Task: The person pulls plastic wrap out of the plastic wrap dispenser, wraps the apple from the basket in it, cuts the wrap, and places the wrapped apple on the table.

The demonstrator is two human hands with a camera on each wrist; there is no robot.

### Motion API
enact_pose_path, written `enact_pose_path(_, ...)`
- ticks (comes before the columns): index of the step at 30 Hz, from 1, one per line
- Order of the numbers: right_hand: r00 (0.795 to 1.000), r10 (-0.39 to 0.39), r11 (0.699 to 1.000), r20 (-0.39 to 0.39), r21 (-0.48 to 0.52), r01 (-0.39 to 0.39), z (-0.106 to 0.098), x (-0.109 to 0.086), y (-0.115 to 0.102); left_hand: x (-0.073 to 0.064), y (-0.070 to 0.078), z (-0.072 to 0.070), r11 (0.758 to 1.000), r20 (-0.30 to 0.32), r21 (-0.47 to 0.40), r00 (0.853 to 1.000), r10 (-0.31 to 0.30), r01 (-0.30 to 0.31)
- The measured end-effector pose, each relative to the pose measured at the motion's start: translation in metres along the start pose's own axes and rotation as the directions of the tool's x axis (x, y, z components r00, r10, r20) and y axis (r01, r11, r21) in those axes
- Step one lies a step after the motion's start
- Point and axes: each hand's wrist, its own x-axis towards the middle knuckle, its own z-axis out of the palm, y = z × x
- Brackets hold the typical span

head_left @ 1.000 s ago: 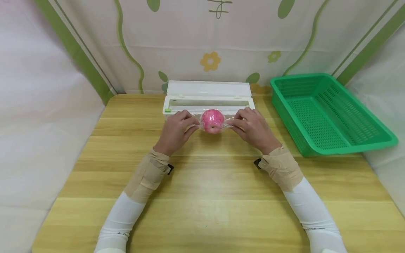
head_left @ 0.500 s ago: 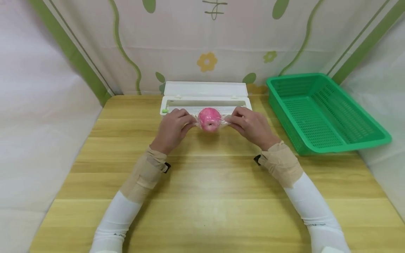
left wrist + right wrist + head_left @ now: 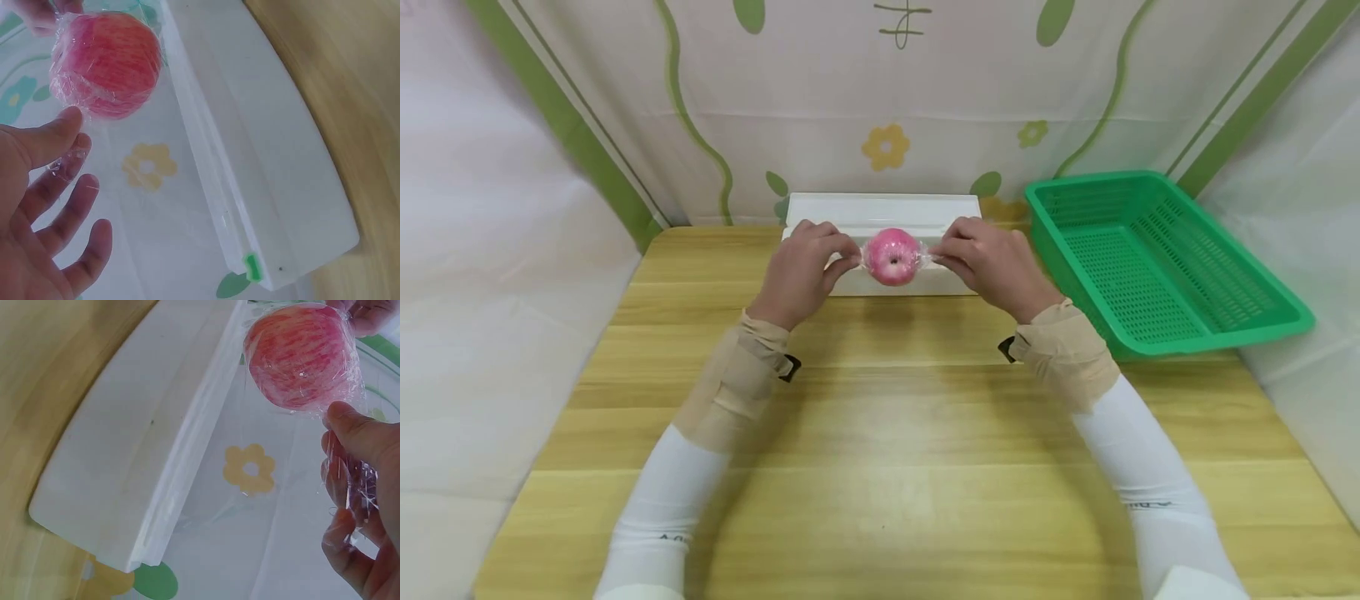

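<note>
A pink-red apple point(image 3: 892, 257) wrapped in clear cling film hangs between both hands, with its shadow on the table below. On its left side my left hand point(image 3: 805, 271) pinches one gathered end of the film between thumb and forefinger. The opposite end is pinched by my right hand point(image 3: 996, 265). Loose cling film point(image 3: 360, 487) trails across the right fingers in the right wrist view. In the head view the apple overlaps a long white cling film dispenser point(image 3: 887, 208) with its lid raised. A green slider point(image 3: 252, 267) sits at one end of the dispenser in the left wrist view.
A green slatted plastic basket point(image 3: 1217, 342) stands at the right of the wooden table point(image 3: 887, 450), near the right forearm. Behind the dispenser hangs a patterned curtain point(image 3: 820, 83), and white sheets enclose both sides.
Both hands have lifted the wrapped apple up and away from the body, so it now overlaps the dispenser more. The apple has turned, showing its dimpled end more toward the head camera.
</note>
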Motion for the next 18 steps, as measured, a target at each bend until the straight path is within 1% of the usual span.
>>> enact_pose_path(5, 1.0, 0.005, 1.0, 0.03, -0.011, -0.004, -0.006, 0.01, 0.002, 0.007, 0.0, -0.01, 0.999, 0.03, -0.026, 0.999, -0.019, 0.02)
enact_pose_path(10, 0.998, 0.018, 1.0, 0.063, -0.018, -0.017, -0.01, 0.017, 0.002, 0.013, 0.0, -0.016, 0.999, 0.053, -0.041, 0.998, -0.03, 0.032)
enact_pose_path(13, 0.998, 0.021, 1.0, 0.066, -0.021, -0.019, -0.012, 0.018, 0.003, 0.016, 0.0, -0.017, 0.998, 0.072, -0.04, 0.997, -0.041, 0.044)
enact_pose_path(18, 0.998, 0.026, 1.0, 0.059, -0.016, -0.025, -0.015, 0.02, 0.005, 0.021, 0.001, -0.021, 0.998, 0.088, -0.036, 0.995, -0.038, 0.042)
